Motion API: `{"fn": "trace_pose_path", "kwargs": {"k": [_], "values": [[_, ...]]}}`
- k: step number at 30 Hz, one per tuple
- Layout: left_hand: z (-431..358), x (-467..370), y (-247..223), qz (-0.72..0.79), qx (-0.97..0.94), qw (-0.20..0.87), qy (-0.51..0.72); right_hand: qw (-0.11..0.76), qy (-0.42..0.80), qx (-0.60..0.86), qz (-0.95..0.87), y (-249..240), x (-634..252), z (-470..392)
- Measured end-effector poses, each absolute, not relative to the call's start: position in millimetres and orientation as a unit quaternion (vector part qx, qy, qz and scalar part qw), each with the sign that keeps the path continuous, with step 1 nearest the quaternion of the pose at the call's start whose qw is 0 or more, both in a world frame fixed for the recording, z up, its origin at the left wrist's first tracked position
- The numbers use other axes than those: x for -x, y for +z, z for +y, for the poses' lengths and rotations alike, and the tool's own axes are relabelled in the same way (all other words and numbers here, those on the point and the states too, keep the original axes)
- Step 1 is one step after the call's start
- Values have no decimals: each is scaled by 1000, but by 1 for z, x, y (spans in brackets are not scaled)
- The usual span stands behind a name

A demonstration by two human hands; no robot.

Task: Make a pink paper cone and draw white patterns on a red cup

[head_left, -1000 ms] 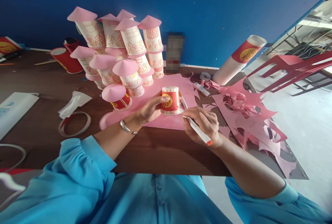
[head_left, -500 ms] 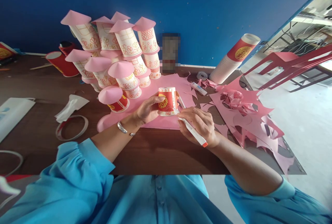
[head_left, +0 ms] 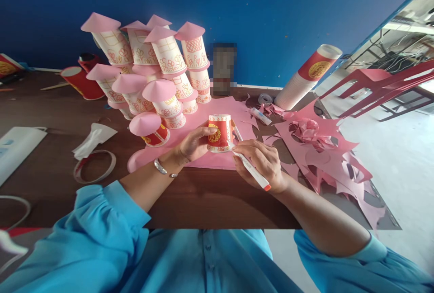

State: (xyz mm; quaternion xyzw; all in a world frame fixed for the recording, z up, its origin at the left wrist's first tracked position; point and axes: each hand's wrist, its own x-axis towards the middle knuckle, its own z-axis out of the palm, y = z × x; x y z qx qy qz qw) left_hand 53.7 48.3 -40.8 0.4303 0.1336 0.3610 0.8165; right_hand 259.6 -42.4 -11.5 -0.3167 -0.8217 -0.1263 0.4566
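Note:
My left hand (head_left: 195,141) grips a red paper cup (head_left: 222,135) with a gold emblem, its thumb pressed on the front. The cup is upside down, with small drawn marks along its pale bands. In my right hand (head_left: 262,162) is a white marker (head_left: 252,171) with an orange-red end, its tip at the cup's lower right side. A second marker or cap (head_left: 237,131) shows just behind the cup, partly hidden. Beneath the hands lies pink paper (head_left: 227,107). To the left stand several decorated cup towers (head_left: 168,58) with pink cone roofs.
At the back right leans a tall stack of paper cups (head_left: 301,80). A glue stick (head_left: 260,115) and cut pink scraps (head_left: 325,148) lie to the right. On the left are a tape roll (head_left: 94,167), a white crumpled piece (head_left: 93,140) and a red cup (head_left: 82,83).
Almost nothing differs. The whole view has shifted very slightly; both hands keep the same hold on the cup and the marker.

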Motion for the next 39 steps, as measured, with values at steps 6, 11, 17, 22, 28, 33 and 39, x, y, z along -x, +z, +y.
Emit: {"fn": "trace_pose_path", "kwargs": {"k": [6, 11, 17, 22, 28, 33, 39], "values": [[48, -53, -43, 129, -447, 805, 368, 468, -128, 317, -815, -13, -258, -42], [47, -53, -44, 131, -476, 790, 365, 464, -105, 314, -821, -11, -259, -43], [47, -54, -45, 132, -478, 786, 368, 457, -111, 309, -827, -10, -259, -44], [46, -53, -45, 134, -484, 783, 366, 453, -108, 314, -828, -13, -259, -43], [45, -53, -45, 135, -485, 785, 360, 438, -111, 317, -834, -15, -259, -42], [45, -54, -46, 134, -482, 787, 361, 437, -130, 326, -828, -13, -258, -42], [46, -53, -47, 130, -468, 793, 368, 441, -138, 340, -819, -14, -257, -42]]}}
